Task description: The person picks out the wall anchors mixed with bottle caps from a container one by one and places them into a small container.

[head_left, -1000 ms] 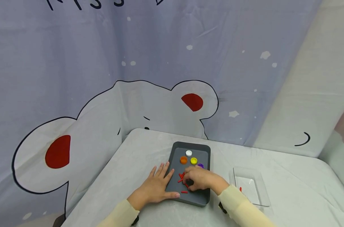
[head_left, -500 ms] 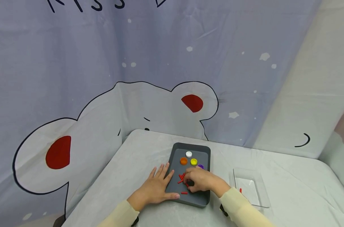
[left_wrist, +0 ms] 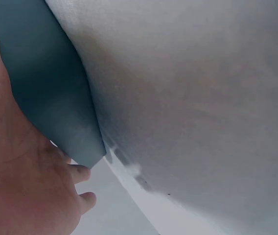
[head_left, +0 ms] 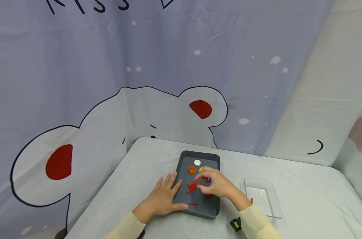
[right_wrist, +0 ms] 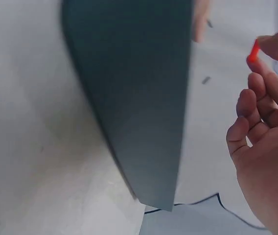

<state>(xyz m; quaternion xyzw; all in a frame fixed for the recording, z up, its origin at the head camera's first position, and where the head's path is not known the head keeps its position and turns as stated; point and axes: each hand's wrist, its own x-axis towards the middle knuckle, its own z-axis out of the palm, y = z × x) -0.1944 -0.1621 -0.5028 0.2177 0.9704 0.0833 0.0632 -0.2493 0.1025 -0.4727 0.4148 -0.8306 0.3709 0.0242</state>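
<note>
My left hand (head_left: 162,198) lies with fingers spread over the left edge of a dark grey tray (head_left: 185,212). In the right wrist view, my right hand (right_wrist: 268,117) pinches a small red stick (right_wrist: 254,50) between thumb and fingertip, above the tray. Several red sticks (head_left: 191,187) lie side by side in the tray, left of that hand, and a lone red stick (head_left: 193,203) lies nearer the front. A white cap (head_left: 197,162) and an orange cap (head_left: 191,170) sit farther back. Yellow and purple caps are partly hidden by the right hand, as is a red item (head_left: 208,195) below it.
A clear plastic box (head_left: 277,207) stands right of the tray, with a red stick (head_left: 252,200) at its left side. White cloth (head_left: 312,196) covers the table. A printed curtain (head_left: 157,49) hangs behind it.
My right hand has risen from the tray surface and moved slightly right, a red stick between its fingertips. The red item beneath that hand has come into view. My left hand stays put.
</note>
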